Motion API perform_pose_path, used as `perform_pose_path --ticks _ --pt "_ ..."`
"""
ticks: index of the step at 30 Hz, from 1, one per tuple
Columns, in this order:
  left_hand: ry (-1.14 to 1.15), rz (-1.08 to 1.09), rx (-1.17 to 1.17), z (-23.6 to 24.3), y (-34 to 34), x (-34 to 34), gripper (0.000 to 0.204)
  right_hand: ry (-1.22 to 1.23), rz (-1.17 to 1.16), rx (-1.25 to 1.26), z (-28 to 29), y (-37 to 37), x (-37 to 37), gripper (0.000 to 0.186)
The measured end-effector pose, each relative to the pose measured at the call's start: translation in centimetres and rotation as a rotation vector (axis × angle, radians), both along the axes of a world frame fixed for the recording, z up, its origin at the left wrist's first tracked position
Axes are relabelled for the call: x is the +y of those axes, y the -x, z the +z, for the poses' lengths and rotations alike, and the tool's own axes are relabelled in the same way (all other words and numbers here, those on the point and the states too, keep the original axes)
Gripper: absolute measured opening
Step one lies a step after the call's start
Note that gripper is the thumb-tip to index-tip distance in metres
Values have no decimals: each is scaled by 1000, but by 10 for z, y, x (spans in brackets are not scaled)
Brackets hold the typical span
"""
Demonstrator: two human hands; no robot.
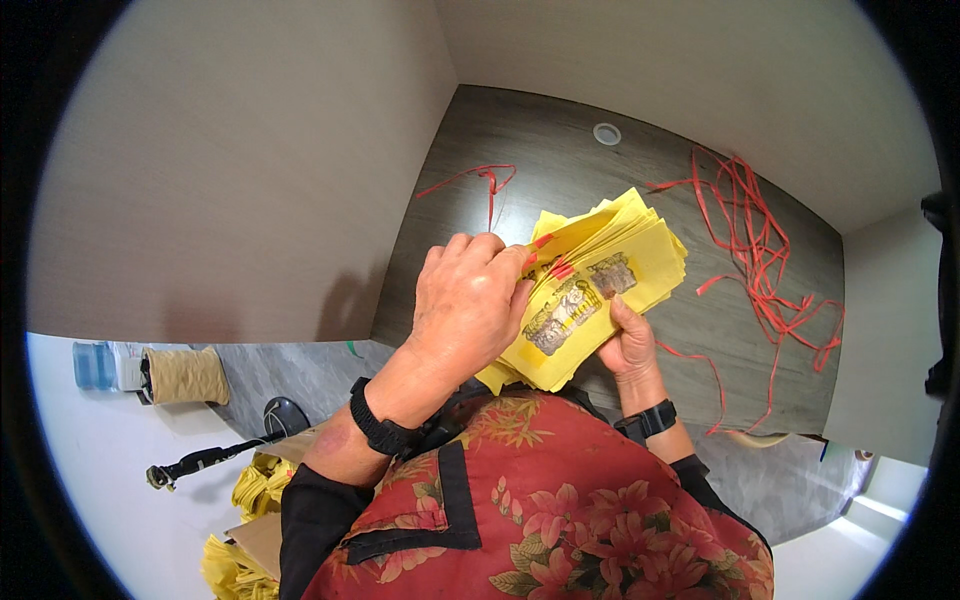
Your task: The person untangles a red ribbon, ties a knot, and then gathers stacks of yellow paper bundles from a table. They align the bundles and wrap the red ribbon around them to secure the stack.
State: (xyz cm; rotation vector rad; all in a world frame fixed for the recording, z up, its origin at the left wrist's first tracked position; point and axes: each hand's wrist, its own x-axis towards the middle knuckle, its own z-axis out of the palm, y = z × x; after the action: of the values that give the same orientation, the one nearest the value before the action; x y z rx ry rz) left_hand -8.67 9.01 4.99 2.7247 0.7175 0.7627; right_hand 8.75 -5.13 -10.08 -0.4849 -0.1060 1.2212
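A thick bundle of yellow joss paper sheets (590,325) with silver patches and dark printed figures is held in front of me, tilted, its edges fanned. My left hand (470,295) is closed at the bundle's left edge, fingers curled. A red plastic string (492,190) runs from the tabletop down into that hand, and short red pieces show on the paper by its fingertips. The part inside the fist is hidden. From the lower right, my right hand (633,345) grips the bundle, thumb on top and the other fingers hidden underneath.
A tangle of red string (755,240) lies on the right of the dark wooden tabletop (560,140), near a round white grommet (607,134). Pale panels (250,170) enclose it. More yellow paper (240,565), a black pole (215,458) and a tan cushion (187,375) are at lower left.
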Motion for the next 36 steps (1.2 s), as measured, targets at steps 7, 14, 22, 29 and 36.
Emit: perform_pose_path --ticks 7,14,22,29,36 --pt "110 -44 -90 -10 -6 8 9 13 -3 -41 0 0 0 57" --pt "175 -135 -276 -16 -10 13 11 -1 -14 -72 0 1 3 57" --pt "354 -62 -145 -15 -7 12 11 14 20 -58 0 -1 5 58" --pt "141 -142 -249 -17 -11 13 9 26 32 -54 -1 -1 6 58" --pt "242 -82 -182 -22 -8 16 11 69 32 -20 -6 -1 6 56"
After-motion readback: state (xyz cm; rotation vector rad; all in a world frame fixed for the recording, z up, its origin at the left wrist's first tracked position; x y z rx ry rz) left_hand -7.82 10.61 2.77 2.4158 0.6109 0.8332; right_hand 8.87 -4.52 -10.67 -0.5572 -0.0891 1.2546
